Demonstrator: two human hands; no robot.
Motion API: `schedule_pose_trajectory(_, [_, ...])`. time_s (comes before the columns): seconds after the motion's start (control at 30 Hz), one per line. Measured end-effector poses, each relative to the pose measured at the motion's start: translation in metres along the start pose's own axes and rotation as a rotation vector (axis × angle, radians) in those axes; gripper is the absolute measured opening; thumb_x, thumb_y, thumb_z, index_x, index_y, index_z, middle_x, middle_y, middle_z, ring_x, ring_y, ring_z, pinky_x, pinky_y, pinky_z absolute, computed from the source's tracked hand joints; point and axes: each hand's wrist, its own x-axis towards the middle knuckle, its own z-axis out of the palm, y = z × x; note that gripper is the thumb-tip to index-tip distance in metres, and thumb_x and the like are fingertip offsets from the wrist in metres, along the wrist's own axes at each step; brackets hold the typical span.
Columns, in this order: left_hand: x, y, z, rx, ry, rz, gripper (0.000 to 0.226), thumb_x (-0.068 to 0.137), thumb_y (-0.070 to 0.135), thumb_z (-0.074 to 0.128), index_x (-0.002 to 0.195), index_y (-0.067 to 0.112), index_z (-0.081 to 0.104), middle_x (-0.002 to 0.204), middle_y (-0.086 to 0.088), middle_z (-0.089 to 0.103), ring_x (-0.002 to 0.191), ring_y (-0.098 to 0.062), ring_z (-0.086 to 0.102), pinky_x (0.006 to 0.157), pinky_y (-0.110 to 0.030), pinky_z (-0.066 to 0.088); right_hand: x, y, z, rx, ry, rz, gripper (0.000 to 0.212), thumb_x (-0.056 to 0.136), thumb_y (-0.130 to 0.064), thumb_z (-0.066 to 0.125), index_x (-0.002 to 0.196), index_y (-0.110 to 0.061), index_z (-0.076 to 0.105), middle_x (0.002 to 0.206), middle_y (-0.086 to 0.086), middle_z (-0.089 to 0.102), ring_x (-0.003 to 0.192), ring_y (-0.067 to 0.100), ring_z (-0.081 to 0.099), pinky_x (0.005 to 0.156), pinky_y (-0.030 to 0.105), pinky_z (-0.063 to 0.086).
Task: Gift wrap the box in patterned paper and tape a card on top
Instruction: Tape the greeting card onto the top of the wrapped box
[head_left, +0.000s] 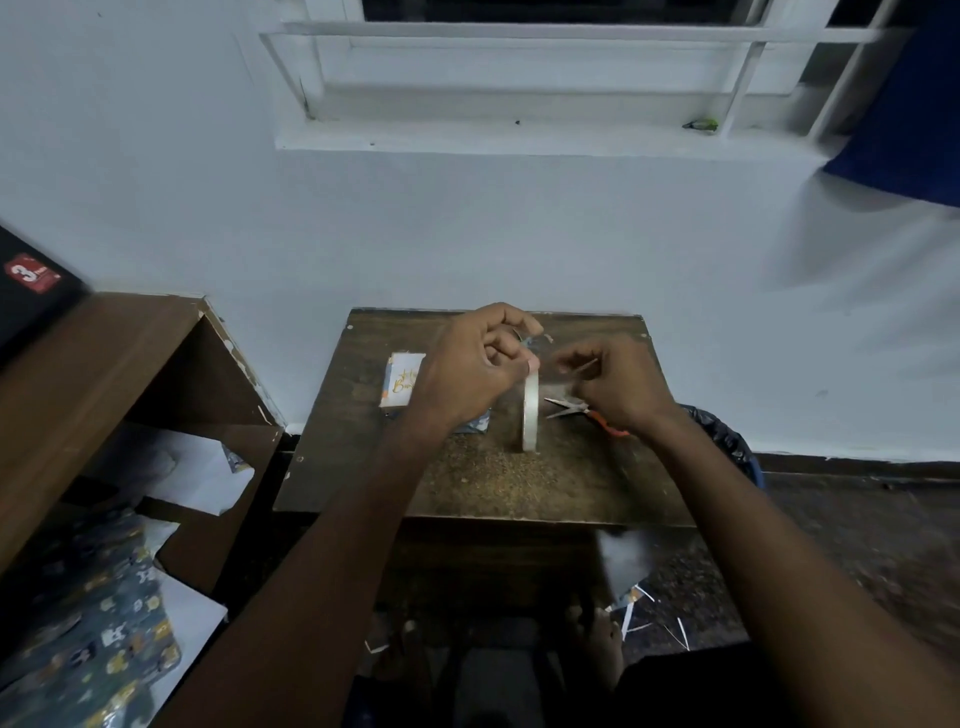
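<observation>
Patterned paper (98, 639) lies nearest, low and well left of the small table (467, 483); on that table the card (402, 379) already sits on the wrapped box (475, 423), so wrapping looks done and taping remains. Beside the card the left hand (475, 364) pinches the upright tape roll (531, 410); the right hand (615, 387) pinches a pulled strip's end, above the scissors (576, 410).

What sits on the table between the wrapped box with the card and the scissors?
In the head view, the tape roll stands on edge between the box with its card and the scissors, held at its top by the left hand.
</observation>
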Motion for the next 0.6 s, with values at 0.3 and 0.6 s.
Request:
schedule_pose_trajectory(0.3, [0.003, 0.003, 0.007, 0.112, -0.028, 0.022, 0.028, 0.091, 0.010, 0.071, 0.105, 0.034, 0.070, 0.078, 0.014, 0.076, 0.069, -0.024, 0.066, 0.062, -0.038, 0.053, -0.009, 0.020, -0.014, -0.449, -0.125, 0.078, 0.024, 0.083, -0.011, 0.076, 0.098, -0.030, 0.077, 0.104, -0.002, 0.074, 0.099, 0.025, 0.068, 0.083, 0.044, 0.060])
schedule_pose_trajectory(0.6, [0.003, 0.006, 0.012, 0.166, -0.030, 0.025, 0.041, 0.096, 0.001, 0.051, 0.110, 0.035, 0.070, 0.083, 0.017, 0.077, 0.076, -0.005, 0.070, 0.072, -0.042, 0.061, -0.016, 0.012, -0.020, -0.471, -0.183, 0.179, 0.023, 0.074, -0.020, 0.084, 0.095, -0.024, 0.076, 0.097, 0.003, 0.073, 0.090, 0.023, 0.068, 0.078, 0.037, 0.060])
